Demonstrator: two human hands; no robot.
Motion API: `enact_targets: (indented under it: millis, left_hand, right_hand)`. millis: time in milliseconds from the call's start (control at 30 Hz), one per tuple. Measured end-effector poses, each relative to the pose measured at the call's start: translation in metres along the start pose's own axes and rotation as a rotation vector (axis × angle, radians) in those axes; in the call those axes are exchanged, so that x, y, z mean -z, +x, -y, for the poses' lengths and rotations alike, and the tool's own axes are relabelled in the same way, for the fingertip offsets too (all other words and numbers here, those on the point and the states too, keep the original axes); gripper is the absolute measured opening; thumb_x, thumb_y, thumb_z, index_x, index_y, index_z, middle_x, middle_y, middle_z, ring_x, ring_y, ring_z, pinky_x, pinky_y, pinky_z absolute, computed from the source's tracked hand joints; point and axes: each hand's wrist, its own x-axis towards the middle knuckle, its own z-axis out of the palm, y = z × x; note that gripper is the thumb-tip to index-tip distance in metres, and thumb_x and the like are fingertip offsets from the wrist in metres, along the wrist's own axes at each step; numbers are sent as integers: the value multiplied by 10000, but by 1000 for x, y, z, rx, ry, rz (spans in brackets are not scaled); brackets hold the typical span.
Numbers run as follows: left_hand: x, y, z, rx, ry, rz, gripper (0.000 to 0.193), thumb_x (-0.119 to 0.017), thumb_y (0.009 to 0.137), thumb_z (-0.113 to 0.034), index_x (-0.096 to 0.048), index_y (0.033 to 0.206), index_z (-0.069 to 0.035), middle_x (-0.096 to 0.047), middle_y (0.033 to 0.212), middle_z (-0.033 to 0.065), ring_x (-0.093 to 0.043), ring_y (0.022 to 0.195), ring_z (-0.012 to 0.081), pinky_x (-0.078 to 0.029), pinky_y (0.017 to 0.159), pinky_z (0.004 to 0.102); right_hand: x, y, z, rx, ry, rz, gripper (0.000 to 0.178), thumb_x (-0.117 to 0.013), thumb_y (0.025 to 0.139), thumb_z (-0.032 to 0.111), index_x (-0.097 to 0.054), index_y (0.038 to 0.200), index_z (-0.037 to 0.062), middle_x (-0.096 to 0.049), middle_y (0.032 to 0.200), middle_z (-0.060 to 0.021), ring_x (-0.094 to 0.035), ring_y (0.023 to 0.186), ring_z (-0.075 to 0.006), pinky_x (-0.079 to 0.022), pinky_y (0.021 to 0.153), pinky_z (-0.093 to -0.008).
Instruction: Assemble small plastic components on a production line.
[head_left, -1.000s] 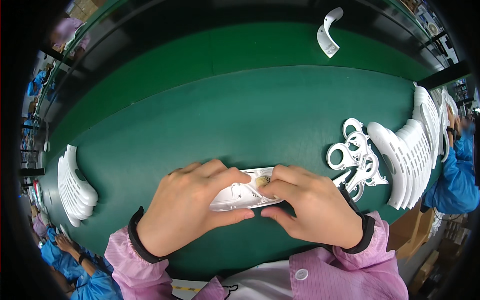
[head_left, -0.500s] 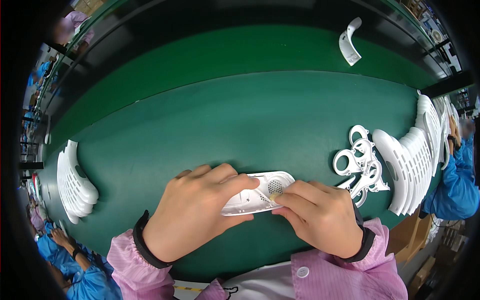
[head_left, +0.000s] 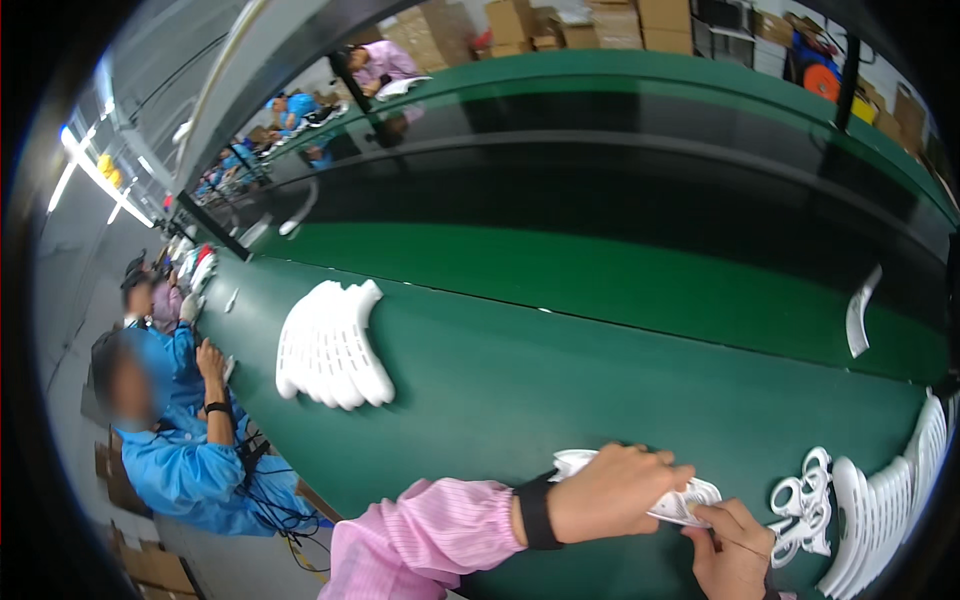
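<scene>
My left hand (head_left: 615, 490) is closed around a white curved plastic shell (head_left: 688, 503), covering its middle. One end of the white shell sticks out to the left of that hand. At the shell's right end, the thumb and fingers of my right hand (head_left: 735, 553) are pinched together against the rim. Perforations show inside the visible part of the shell. Whether a small piece sits between the right fingertips is too small to tell.
White ring-shaped plastic parts (head_left: 803, 508) lie right of my hands, beside a row of slotted white shells (head_left: 880, 520). Another fanned stack of shells (head_left: 335, 345) sits left on the green table (head_left: 480, 370). A curved white piece (head_left: 860, 312) lies far right. A co-worker (head_left: 180, 450) in blue sits left.
The view has swung up and to the left, so my hands now appear lower and farther right. Both hands still hold the white plastic shell.
</scene>
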Motion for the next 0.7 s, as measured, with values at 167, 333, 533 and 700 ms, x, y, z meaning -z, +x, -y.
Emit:
enact_targets:
  millis: [167,333,533,700]
  left_hand:
    - [-12,-3,1,-10,64,-86,515,-825,694,-140,-595,1151,-82,-653,1012,115,-688,915,336,-553,770,445]
    - [-4,5,15,-6,-31,-53,452,-803,678,-104,-613,1086,-64,-690,987,116,-704,872,346,-561,693,444]
    - [-3,7,9,-15,-85,-44,460,-798,680,-87,-595,1092,-63,-687,984,113,-705,858,363,-557,694,458]
    - [-14,-1,-6,24,105,-84,576,-823,684,-67,-541,1186,-70,-653,1035,124,-689,925,347,-545,724,458]
  right_hand:
    - [0,4,4,-19,9,81,206,-701,834,-30,-679,1026,43,-642,935,-150,-650,814,-370,-523,709,-396]
    - [-4,11,7,-66,44,92,221,-656,869,-32,-679,1071,55,-640,976,-156,-649,849,-381,-515,727,-418]
    - [3,11,10,-88,-13,142,269,-620,900,-20,-675,1147,71,-637,1040,-160,-645,900,-406,-511,742,-451]
    - [5,7,14,-90,-39,169,268,-640,901,24,-673,1157,93,-631,1053,-159,-644,906,-420,-520,748,-463]
